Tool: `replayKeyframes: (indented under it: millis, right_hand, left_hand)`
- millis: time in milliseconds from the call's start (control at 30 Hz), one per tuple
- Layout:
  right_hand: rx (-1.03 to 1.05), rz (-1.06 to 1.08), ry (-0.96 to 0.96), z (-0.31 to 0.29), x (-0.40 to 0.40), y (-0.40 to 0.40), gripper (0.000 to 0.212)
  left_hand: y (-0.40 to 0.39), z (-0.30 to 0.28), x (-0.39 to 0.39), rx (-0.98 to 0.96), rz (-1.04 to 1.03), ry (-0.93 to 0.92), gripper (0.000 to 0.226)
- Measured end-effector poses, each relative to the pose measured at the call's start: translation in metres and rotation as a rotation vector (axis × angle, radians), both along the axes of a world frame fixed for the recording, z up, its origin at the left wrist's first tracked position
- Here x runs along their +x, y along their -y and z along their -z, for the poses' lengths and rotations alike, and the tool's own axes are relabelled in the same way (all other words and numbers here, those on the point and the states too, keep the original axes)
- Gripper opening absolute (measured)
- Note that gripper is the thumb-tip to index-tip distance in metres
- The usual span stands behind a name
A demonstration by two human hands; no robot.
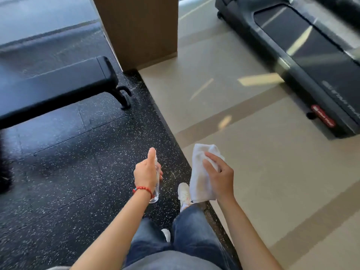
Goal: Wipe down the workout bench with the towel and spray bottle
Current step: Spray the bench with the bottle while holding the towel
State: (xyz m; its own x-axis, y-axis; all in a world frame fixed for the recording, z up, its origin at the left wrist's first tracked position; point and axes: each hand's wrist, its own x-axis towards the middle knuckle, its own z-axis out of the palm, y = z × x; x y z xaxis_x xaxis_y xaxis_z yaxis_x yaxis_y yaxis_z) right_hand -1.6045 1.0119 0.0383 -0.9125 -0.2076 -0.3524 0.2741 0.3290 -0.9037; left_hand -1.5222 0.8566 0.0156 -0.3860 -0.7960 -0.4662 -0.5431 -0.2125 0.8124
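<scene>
The black padded workout bench (58, 86) lies at the left, its end pointing toward a brown pillar, well ahead of both hands. My left hand (146, 173) grips a small clear spray bottle (156, 191), thumb resting on its top; a red bead bracelet circles the wrist. My right hand (219, 174) holds a white towel (200, 176) that hangs down folded. Both hands are low in the middle of the view, above my jeans and white shoes, and apart from the bench.
Black speckled rubber flooring (68, 172) covers the left; beige tile (272, 172) covers the right. A brown pillar (144, 30) stands behind the bench end. A dark treadmill (303, 55) occupies the upper right. The bench's foot (124, 96) rests on the rubber floor.
</scene>
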Motion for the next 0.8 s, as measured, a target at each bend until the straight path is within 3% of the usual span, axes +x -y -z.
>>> replayKeyframes:
  millis: [233, 500, 800]
  right_hand:
    - [0.004, -0.272, -0.012, -0.016, -0.088, 0.081, 0.02]
    - [-0.002, -0.355, 0.024, -0.016, -0.141, 0.186, 0.02]
    - [0.005, -0.391, -0.003, -0.004, -0.182, 0.359, 0.021]
  left_hand:
    - [0.065, -0.01, -0.049, -0.045, -0.267, 0.002, 0.071]
    - [0.161, -0.011, -0.077, 0.007, -0.48, -0.033, 0.066]
    - [0.323, -0.001, -0.11, -0.052, -0.449, 0.046, 0.07]
